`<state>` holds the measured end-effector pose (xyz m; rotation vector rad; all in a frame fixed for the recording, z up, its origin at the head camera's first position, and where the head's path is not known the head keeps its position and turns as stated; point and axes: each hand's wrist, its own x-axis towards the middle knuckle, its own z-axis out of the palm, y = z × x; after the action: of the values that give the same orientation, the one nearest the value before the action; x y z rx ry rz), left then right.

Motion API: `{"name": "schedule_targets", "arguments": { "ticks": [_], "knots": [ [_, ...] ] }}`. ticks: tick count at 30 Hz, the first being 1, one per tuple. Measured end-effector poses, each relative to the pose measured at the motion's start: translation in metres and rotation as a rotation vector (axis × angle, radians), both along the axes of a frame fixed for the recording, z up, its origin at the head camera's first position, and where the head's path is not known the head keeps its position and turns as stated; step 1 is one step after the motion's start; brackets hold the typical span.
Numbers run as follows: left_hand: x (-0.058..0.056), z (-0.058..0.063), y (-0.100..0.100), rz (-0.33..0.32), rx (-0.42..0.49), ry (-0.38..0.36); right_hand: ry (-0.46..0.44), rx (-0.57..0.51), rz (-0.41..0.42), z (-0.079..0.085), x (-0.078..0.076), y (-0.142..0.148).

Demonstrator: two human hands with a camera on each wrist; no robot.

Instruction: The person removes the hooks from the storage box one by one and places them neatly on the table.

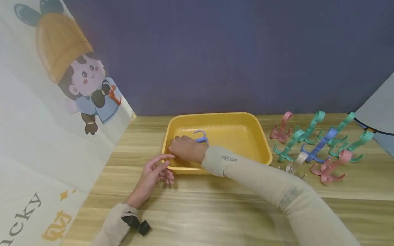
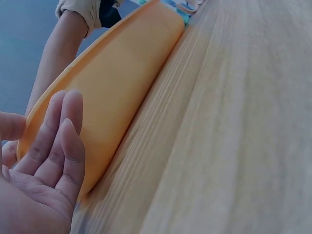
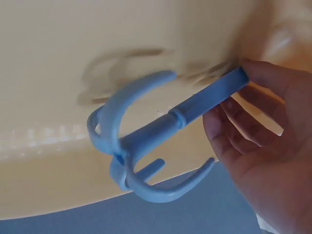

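In the right wrist view my right hand [image 3: 273, 126] grips the end of a blue four-pronged hanging hook [image 3: 151, 134], thumb on one side and fingers on the other. The hook's prongs point away from the palm. From the head view, this right hand [image 1: 187, 149] reaches into the left part of a yellow tray [image 1: 215, 115], and only part of the blue hook [image 1: 201, 139] shows past it. My left hand [image 1: 152, 176] is at the tray's front left corner, index fingertip right at the rim. Its other fingers lie loosely bent beside the outer wall [image 2: 112, 92].
Right of the tray stand several similar hooks, prongs down: green ones such as this green hook [image 1: 289, 145], pink ones including a pink hook [image 1: 330, 167], a blue hook [image 1: 318, 147] and a beige hook [image 1: 297, 163]. A dark panel [image 1: 227, 58] rises behind the wooden table [image 1: 197, 212].
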<state>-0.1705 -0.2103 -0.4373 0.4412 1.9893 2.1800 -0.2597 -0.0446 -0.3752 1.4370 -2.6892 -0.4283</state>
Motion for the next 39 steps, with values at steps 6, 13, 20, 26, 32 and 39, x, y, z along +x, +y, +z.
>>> {"name": "schedule_targets", "arguments": {
  "ticks": [6, 13, 20, 26, 32, 39],
  "knots": [
    [-0.001, 0.000, 0.000, -0.010, 0.017, 0.012, -0.045, -0.008, -0.007, -0.003, 0.003, 0.003],
    [-0.001, -0.001, 0.001, -0.008, 0.006, -0.002, -0.011, 0.013, 0.004, 0.001, 0.004, 0.008],
    [-0.002, -0.001, 0.000, -0.016, 0.012, 0.005, -0.006, -0.060, 0.081, 0.018, 0.010, 0.010],
    [-0.003, -0.001, -0.001, -0.026, 0.022, 0.002, -0.029, -0.115, 0.071, 0.048, 0.012, 0.021],
    [-0.004, 0.001, -0.001, -0.001, 0.008, 0.004, -0.146, -0.229, -0.009, 0.067, 0.003, 0.043],
    [-0.002, 0.000, -0.001, -0.001, 0.004, 0.003, -0.183, -0.304, -0.068, 0.075, 0.011, 0.071]
  ]
}}
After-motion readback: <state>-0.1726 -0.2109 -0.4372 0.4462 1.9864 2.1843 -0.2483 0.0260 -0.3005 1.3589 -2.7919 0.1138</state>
